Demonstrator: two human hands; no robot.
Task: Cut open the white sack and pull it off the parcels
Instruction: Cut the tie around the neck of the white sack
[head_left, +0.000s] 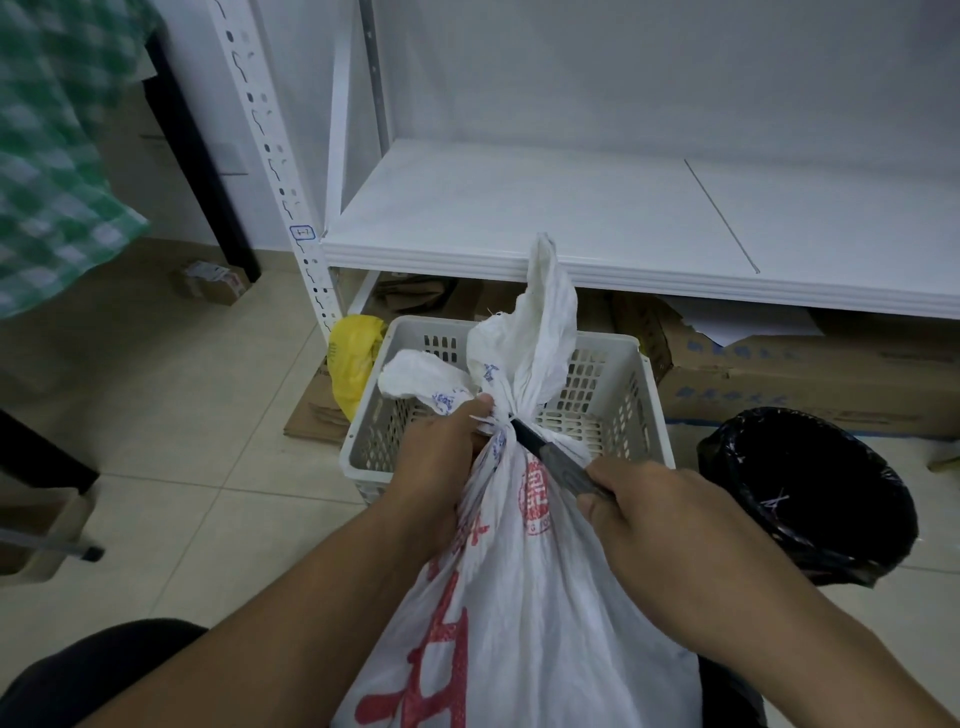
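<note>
From the head view, the sack stands up between my two arms. Its long side runs from my lap up and away from me. The top is bunched into a thin neck with a white tie pulled tight round it. Loose cloth flops out above that.

My left hand is on the left side of the neck, fingers curled round the cloth just under the tie. My right hand is lower and to the right, wrapped round a dark cutter. The cutter slants up and to the left, and its tip touches the neck right at the tie.

I think the cut has to go across the neck, toward my left thumb, so I must be careful. I cannot see the parcels; they are hidden inside. A basket sits just behind the sack.
</note>
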